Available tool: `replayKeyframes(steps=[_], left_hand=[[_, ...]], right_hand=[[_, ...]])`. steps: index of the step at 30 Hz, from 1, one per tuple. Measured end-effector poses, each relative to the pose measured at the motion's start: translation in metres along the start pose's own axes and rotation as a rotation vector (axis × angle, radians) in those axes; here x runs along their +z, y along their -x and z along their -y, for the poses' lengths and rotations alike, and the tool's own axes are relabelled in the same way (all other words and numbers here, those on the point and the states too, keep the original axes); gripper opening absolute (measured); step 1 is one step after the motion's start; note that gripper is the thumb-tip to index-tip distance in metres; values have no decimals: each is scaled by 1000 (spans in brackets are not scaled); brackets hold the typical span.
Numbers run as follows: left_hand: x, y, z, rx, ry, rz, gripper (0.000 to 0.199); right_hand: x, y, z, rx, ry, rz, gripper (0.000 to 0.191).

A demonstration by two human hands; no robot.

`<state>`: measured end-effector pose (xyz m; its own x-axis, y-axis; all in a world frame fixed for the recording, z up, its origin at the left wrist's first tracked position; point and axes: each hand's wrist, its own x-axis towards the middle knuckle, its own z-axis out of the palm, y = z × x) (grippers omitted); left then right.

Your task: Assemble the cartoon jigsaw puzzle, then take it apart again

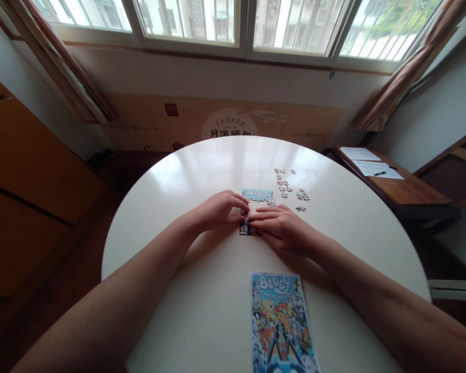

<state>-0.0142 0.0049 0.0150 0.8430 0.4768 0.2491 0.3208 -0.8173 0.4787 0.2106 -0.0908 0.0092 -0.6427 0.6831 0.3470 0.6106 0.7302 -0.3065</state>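
A partly assembled jigsaw puzzle [258,195] lies on the white round table [194,290], its blue top strip joined and a gap in its middle. My left hand [226,210] curls at the puzzle's left edge, fingertips and thumb gripping the border. From the other side my right hand [285,228] reaches over the lower part, its fingers closed together on a small puzzle piece at the left border. That piece is mostly hidden under the fingertips. Loose puzzle pieces [283,189] are scattered beyond my right hand, with a small cluster of pieces [303,195] beside them.
Near the table's front lies a Bluey picture sheet [281,321]. To the right stands a wooden side table [419,189] with papers [367,154] and a pen [379,173]. Behind the round table is a printed cardboard panel [140,122] below the windows.
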Motion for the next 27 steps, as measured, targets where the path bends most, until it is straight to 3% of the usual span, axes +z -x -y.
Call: replayKeyframes(steps=[17,19,23,25,27], left_hand=[[1,-1,-2,-24,7,-9,17],[0,-1,-4,-39,1,-5,17],[-2,-1,-6,-70,-5,13,17],[-2,0,-6,-75,-1,21,16],[-1,1,-5,-87,-12,19,17]], right_hand=[[-1,0,9,73,95,-9,29],[-7,1,7,91,75,-113,33],[-29,5,-4,227,52,-503,29],[-38,8,-11,265,64,-582,25],[-43,11,-18,278,83,-577,23]])
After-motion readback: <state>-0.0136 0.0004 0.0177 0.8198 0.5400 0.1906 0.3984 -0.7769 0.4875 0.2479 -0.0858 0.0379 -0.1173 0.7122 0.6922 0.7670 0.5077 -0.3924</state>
